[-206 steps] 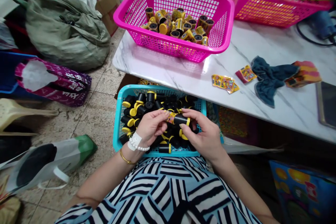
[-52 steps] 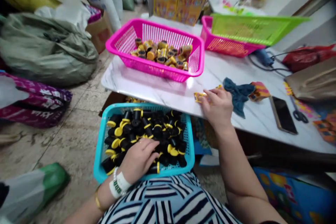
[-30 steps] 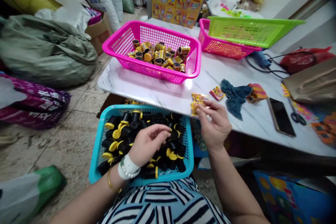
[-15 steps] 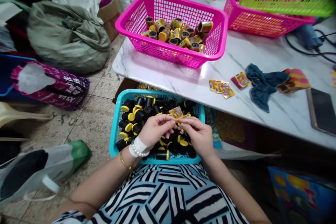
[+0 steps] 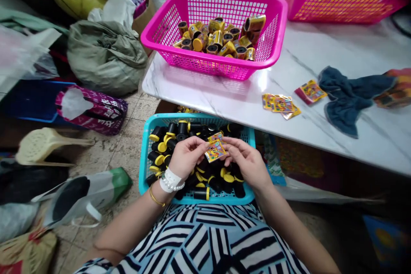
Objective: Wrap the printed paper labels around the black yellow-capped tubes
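My left hand (image 5: pixel 188 158), a white band and beads at its wrist, pinches the edge of a small yellow-and-orange printed label (image 5: pixel 215 150). Just behind that lies a second printed label (image 5: pixel 215 136), its edge at the fingertips of my right hand (image 5: pixel 248 160). The fingers of my right hand are bent together, and part of their hold is hidden. Both hands are over a turquoise basket (image 5: pixel 143 158) full of small black canisters (image 5: pixel 199 193) with yellow lids.
A pink basket (image 5: pixel 205 64) of label-wrapped canisters (image 5: pixel 221 38) stands on the white marbled table (image 5: pixel 199 90). To its right lie loose labels (image 5: pixel 281 105), a label stack (image 5: pixel 311 91) and a dark blue cloth (image 5: pixel 346 98). Bags and a cream stool (image 5: pixel 48 147) occupy the floor at left.
The front label has moved from the right hand's fingertips to the left hand's and now faces up flat. My right hand has drawn slightly rightward. The view has shifted left.
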Action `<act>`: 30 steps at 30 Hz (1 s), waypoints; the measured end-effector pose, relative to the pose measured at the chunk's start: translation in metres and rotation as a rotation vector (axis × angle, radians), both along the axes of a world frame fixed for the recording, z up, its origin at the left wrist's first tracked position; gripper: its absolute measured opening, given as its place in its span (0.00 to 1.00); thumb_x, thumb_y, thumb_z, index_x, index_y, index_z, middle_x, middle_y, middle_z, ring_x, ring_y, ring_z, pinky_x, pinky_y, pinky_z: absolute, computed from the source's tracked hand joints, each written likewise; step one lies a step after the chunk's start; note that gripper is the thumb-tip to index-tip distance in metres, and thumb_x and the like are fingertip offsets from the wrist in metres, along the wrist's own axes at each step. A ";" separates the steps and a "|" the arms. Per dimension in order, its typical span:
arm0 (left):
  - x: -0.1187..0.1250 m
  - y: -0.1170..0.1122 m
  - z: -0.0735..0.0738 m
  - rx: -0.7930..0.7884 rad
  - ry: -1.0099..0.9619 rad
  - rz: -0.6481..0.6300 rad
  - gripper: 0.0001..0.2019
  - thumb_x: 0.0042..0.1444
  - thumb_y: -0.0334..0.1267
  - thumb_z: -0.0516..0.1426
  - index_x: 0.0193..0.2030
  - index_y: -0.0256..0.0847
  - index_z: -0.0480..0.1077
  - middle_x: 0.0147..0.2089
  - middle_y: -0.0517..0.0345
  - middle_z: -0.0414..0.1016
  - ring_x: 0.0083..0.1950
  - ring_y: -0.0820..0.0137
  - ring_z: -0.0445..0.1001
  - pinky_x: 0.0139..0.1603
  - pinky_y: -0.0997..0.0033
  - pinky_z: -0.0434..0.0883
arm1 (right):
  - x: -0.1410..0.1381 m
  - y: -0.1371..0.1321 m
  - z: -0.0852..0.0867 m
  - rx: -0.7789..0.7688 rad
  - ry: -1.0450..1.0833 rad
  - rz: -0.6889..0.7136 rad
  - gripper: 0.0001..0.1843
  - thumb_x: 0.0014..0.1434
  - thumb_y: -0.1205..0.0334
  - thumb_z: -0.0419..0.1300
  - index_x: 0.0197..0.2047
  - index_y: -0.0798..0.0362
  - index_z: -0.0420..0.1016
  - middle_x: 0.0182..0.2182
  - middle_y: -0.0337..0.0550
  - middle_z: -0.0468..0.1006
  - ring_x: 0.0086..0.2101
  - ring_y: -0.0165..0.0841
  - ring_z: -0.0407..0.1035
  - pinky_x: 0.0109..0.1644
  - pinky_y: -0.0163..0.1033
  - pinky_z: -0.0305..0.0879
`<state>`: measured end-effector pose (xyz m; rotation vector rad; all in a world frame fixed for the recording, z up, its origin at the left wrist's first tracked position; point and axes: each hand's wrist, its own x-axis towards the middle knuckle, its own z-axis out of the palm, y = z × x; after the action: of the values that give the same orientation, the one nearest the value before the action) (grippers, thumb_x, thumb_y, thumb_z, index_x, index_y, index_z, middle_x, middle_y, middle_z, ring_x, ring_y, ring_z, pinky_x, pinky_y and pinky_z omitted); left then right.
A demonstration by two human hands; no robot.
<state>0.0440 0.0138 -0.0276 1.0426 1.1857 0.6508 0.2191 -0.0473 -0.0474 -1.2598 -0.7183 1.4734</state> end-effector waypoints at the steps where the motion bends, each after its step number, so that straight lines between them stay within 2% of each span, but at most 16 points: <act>1: 0.001 -0.002 0.002 0.023 0.032 -0.003 0.17 0.51 0.49 0.66 0.30 0.35 0.72 0.20 0.65 0.66 0.20 0.79 0.60 0.22 0.79 0.57 | 0.003 -0.002 -0.001 -0.015 0.000 0.020 0.20 0.58 0.50 0.65 0.50 0.53 0.78 0.31 0.42 0.81 0.24 0.26 0.70 0.29 0.33 0.70; 3: 0.006 -0.008 0.006 0.067 0.089 -0.028 0.16 0.53 0.48 0.65 0.30 0.35 0.73 0.20 0.64 0.66 0.21 0.78 0.61 0.23 0.78 0.59 | 0.007 -0.005 -0.002 -0.035 0.047 0.044 0.19 0.59 0.48 0.64 0.47 0.53 0.79 0.27 0.41 0.80 0.22 0.27 0.69 0.26 0.33 0.69; 5: 0.010 -0.013 0.011 0.145 0.133 -0.054 0.13 0.55 0.46 0.63 0.30 0.35 0.74 0.23 0.61 0.70 0.24 0.77 0.64 0.26 0.77 0.63 | 0.009 -0.006 -0.003 -0.064 0.156 0.035 0.20 0.59 0.45 0.63 0.43 0.53 0.80 0.28 0.42 0.80 0.22 0.27 0.70 0.23 0.32 0.67; 9: 0.016 -0.020 0.019 0.377 0.211 -0.136 0.10 0.57 0.41 0.62 0.30 0.36 0.77 0.31 0.55 0.76 0.32 0.72 0.71 0.35 0.73 0.68 | 0.016 -0.009 -0.004 -0.229 0.311 0.126 0.30 0.59 0.36 0.57 0.38 0.58 0.80 0.24 0.46 0.78 0.20 0.31 0.72 0.16 0.31 0.61; 11: 0.018 -0.020 0.021 0.368 0.261 -0.195 0.12 0.58 0.42 0.61 0.29 0.36 0.75 0.28 0.56 0.75 0.30 0.72 0.70 0.33 0.74 0.67 | 0.022 -0.010 -0.002 -0.204 0.198 0.144 0.30 0.62 0.36 0.54 0.40 0.57 0.80 0.26 0.47 0.79 0.20 0.30 0.71 0.18 0.32 0.64; 13: 0.020 -0.021 0.023 0.320 0.315 -0.255 0.13 0.59 0.42 0.60 0.27 0.36 0.74 0.26 0.57 0.74 0.28 0.74 0.68 0.30 0.75 0.65 | 0.029 -0.010 0.003 -0.033 -0.047 0.129 0.23 0.62 0.43 0.58 0.45 0.54 0.79 0.34 0.48 0.81 0.28 0.32 0.74 0.28 0.36 0.71; 15: 0.023 -0.023 0.025 0.334 0.351 -0.312 0.12 0.59 0.41 0.60 0.27 0.36 0.74 0.26 0.58 0.73 0.27 0.74 0.67 0.29 0.76 0.64 | 0.034 -0.009 0.010 0.166 -0.308 0.197 0.16 0.59 0.52 0.64 0.48 0.50 0.78 0.40 0.46 0.81 0.36 0.34 0.74 0.38 0.38 0.72; 16: 0.024 -0.024 0.025 0.363 0.361 -0.332 0.12 0.59 0.40 0.60 0.27 0.36 0.74 0.26 0.58 0.73 0.27 0.74 0.67 0.30 0.76 0.64 | 0.035 -0.007 0.013 0.241 -0.405 0.273 0.13 0.58 0.56 0.66 0.47 0.49 0.79 0.39 0.44 0.81 0.37 0.34 0.73 0.40 0.38 0.70; 18: 0.027 -0.029 0.026 0.411 0.372 -0.309 0.12 0.59 0.40 0.59 0.27 0.37 0.73 0.26 0.58 0.72 0.29 0.74 0.67 0.32 0.75 0.64 | 0.035 -0.004 0.017 0.321 -0.513 0.407 0.04 0.58 0.61 0.65 0.38 0.50 0.80 0.32 0.41 0.80 0.33 0.33 0.71 0.37 0.38 0.67; 20: 0.027 -0.033 0.026 0.382 0.355 -0.215 0.10 0.60 0.41 0.59 0.32 0.37 0.73 0.27 0.58 0.72 0.29 0.74 0.68 0.32 0.75 0.65 | 0.031 -0.003 0.015 0.320 -0.526 0.423 0.06 0.60 0.62 0.63 0.31 0.51 0.78 0.26 0.39 0.78 0.28 0.31 0.69 0.35 0.37 0.64; 22: 0.024 -0.036 0.026 0.288 0.298 -0.131 0.11 0.59 0.44 0.60 0.40 0.37 0.72 0.30 0.59 0.71 0.30 0.74 0.68 0.32 0.75 0.66 | 0.024 -0.005 0.010 0.266 -0.464 0.331 0.08 0.60 0.59 0.64 0.30 0.52 0.77 0.25 0.38 0.77 0.27 0.31 0.69 0.33 0.36 0.64; 24: 0.019 -0.038 0.026 0.180 0.211 -0.146 0.15 0.57 0.46 0.62 0.44 0.36 0.71 0.32 0.58 0.72 0.32 0.73 0.69 0.33 0.75 0.67 | 0.017 -0.010 0.005 0.205 -0.368 0.236 0.09 0.59 0.57 0.65 0.30 0.52 0.77 0.26 0.38 0.77 0.27 0.30 0.69 0.32 0.35 0.64; 26: 0.013 -0.038 0.026 0.113 0.167 -0.198 0.14 0.57 0.46 0.62 0.40 0.36 0.72 0.31 0.58 0.72 0.32 0.74 0.69 0.33 0.75 0.68 | 0.011 -0.016 0.001 0.170 -0.284 0.200 0.11 0.60 0.55 0.63 0.29 0.52 0.75 0.25 0.38 0.76 0.27 0.30 0.68 0.31 0.35 0.64; 30: 0.004 -0.037 0.025 0.103 0.238 -0.325 0.14 0.59 0.45 0.59 0.31 0.35 0.72 0.27 0.60 0.70 0.27 0.76 0.65 0.29 0.77 0.64 | 0.007 -0.025 0.000 0.140 -0.162 0.279 0.11 0.62 0.54 0.61 0.34 0.53 0.74 0.27 0.38 0.76 0.29 0.30 0.69 0.33 0.35 0.66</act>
<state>0.0481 -0.0236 -0.0023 1.3942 1.1593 0.3417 0.2261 -0.0726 -0.0474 -1.2167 -1.1234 1.5230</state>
